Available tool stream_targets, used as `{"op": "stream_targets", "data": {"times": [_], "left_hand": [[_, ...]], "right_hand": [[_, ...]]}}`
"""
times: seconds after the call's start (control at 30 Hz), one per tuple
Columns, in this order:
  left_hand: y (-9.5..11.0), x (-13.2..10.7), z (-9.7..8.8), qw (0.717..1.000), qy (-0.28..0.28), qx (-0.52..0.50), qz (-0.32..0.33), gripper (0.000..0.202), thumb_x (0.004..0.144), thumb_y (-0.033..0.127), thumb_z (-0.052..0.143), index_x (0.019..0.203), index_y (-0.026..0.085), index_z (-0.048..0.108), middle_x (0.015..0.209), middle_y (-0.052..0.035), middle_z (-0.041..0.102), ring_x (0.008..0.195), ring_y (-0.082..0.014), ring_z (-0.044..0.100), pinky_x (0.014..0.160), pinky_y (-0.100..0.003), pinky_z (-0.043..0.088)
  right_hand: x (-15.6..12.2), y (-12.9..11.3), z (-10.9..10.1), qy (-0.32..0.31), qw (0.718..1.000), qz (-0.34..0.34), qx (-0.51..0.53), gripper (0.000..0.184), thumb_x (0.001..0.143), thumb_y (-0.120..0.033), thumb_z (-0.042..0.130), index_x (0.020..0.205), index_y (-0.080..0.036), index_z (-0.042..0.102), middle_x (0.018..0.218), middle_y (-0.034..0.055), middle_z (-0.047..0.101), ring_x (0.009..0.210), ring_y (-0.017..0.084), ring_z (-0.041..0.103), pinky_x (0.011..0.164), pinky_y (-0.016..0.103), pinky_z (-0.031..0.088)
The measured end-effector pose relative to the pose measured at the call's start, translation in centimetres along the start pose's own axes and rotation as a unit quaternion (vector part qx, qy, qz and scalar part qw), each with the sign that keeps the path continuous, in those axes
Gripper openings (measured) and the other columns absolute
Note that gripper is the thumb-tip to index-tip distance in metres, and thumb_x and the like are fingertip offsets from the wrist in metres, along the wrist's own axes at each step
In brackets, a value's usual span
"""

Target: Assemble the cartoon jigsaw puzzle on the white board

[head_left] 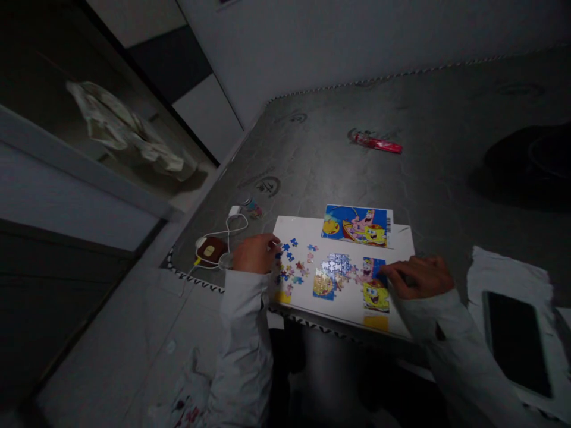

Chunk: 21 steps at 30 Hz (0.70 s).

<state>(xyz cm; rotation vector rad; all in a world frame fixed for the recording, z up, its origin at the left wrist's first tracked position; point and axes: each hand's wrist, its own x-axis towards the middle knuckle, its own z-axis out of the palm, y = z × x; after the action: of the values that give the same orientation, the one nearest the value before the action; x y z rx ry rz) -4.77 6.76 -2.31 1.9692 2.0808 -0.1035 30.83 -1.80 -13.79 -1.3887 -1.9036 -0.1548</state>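
A white board (281,226) carries a partly joined jigsaw puzzle. Its middle section (336,267) is blue and yellow, and a right section (375,294) shows a yellow cartoon character. Loose puzzle pieces (288,252) lie scattered at the board's left. Over the board's left edge, my left hand (256,254) has its fingers curled together beside the loose pieces; what they hold, if anything, is hidden. My right hand (419,277) is closed, with its fingertips at a blue puzzle piece at the top of the right section. A picture card (357,226) lies at the board's far edge.
A brown box-like object (211,250) with a white cable (229,229) and a small patterned tube (252,208) sit left of the board. A red item (379,143) lies farther back. To the right, a phone (517,342) rests on white cloth or paper (508,276).
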Motion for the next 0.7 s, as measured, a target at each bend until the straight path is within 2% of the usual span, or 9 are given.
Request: {"op": "stream_targets", "data": {"times": [0.13, 0.27, 0.33, 0.43, 0.6, 0.63, 0.7], "left_hand": [[1.0, 0.9, 1.4, 0.998, 0.011, -0.057, 0.017, 0.021, 0.102, 0.031, 0.085, 0.122, 0.028, 0.089, 0.125, -0.0058, 0.090, 0.121, -0.0301, 0.082, 0.097, -0.038, 0.061], [1.7, 1.9, 2.9, 0.993, 0.033, -0.106, 0.028, 0.020, 0.099, 0.029, 0.089, 0.118, 0.023, 0.089, 0.124, -0.0098, 0.089, 0.116, -0.0292, 0.081, 0.097, -0.038, 0.059], [1.7, 2.2, 3.4, 0.992, 0.033, -0.116, 0.027, 0.017, 0.097, 0.025, 0.089, 0.114, 0.022, 0.089, 0.123, -0.0110, 0.088, 0.114, -0.0284, 0.081, 0.095, -0.037, 0.059], [1.4, 2.6, 3.6, 0.991, 0.035, -0.127, 0.031, 0.013, 0.095, 0.020, 0.090, 0.108, 0.022, 0.086, 0.121, -0.0100, 0.087, 0.112, -0.0261, 0.081, 0.093, -0.035, 0.058], [1.4, 2.1, 2.9, 0.974, 0.050, -0.211, 0.060, 0.018, 0.089, 0.010, 0.091, 0.090, 0.022, 0.077, 0.096, -0.0009, 0.085, 0.089, -0.0194, 0.078, 0.086, -0.031, 0.055], [1.7, 1.7, 2.7, 0.968, 0.053, -0.234, 0.072, 0.018, 0.089, 0.009, 0.090, 0.093, 0.022, 0.078, 0.094, 0.0003, 0.085, 0.082, -0.0172, 0.076, 0.084, -0.030, 0.055], [2.9, 0.5, 2.2, 0.949, 0.050, -0.291, 0.114, 0.025, 0.092, 0.008, 0.088, 0.111, 0.023, 0.081, 0.098, 0.0023, 0.085, 0.066, -0.0115, 0.068, 0.081, -0.029, 0.055]], "right_hand": [[2.1, -1.0, -0.3, 0.013, 1.000, 0.004, -0.007, 0.057, 0.116, -0.053, 0.061, 0.069, -0.027, 0.080, 0.060, -0.0020, 0.071, 0.053, 0.014, 0.056, 0.073, 0.038, 0.034], [3.4, -2.4, -1.4, 0.042, 0.993, 0.104, -0.024, 0.050, 0.119, -0.049, 0.059, 0.085, -0.024, 0.087, 0.068, -0.0002, 0.075, 0.059, 0.017, 0.063, 0.081, 0.038, 0.041], [3.5, -3.1, -1.9, 0.026, 0.990, 0.137, -0.033, 0.051, 0.120, -0.049, 0.056, 0.089, -0.025, 0.088, 0.067, -0.0001, 0.073, 0.060, 0.018, 0.064, 0.083, 0.040, 0.042], [3.4, -3.6, -2.5, -0.007, 0.990, 0.131, -0.060, 0.054, 0.120, -0.052, 0.055, 0.086, -0.024, 0.087, 0.066, 0.0019, 0.072, 0.062, 0.021, 0.066, 0.085, 0.043, 0.042], [3.3, -3.4, -3.2, -0.026, 0.982, 0.174, -0.062, 0.048, 0.117, -0.054, 0.057, 0.095, -0.026, 0.089, 0.068, 0.0020, 0.073, 0.064, 0.023, 0.066, 0.089, 0.045, 0.046], [3.3, -3.5, -3.2, -0.036, 0.982, 0.179, -0.055, 0.047, 0.116, -0.054, 0.058, 0.094, -0.027, 0.088, 0.068, 0.0016, 0.072, 0.063, 0.022, 0.065, 0.087, 0.045, 0.046], [3.4, -4.0, -3.1, -0.042, 0.983, 0.176, -0.035, 0.041, 0.113, -0.054, 0.062, 0.093, -0.028, 0.088, 0.069, 0.0013, 0.073, 0.062, 0.021, 0.066, 0.082, 0.041, 0.045]]}}
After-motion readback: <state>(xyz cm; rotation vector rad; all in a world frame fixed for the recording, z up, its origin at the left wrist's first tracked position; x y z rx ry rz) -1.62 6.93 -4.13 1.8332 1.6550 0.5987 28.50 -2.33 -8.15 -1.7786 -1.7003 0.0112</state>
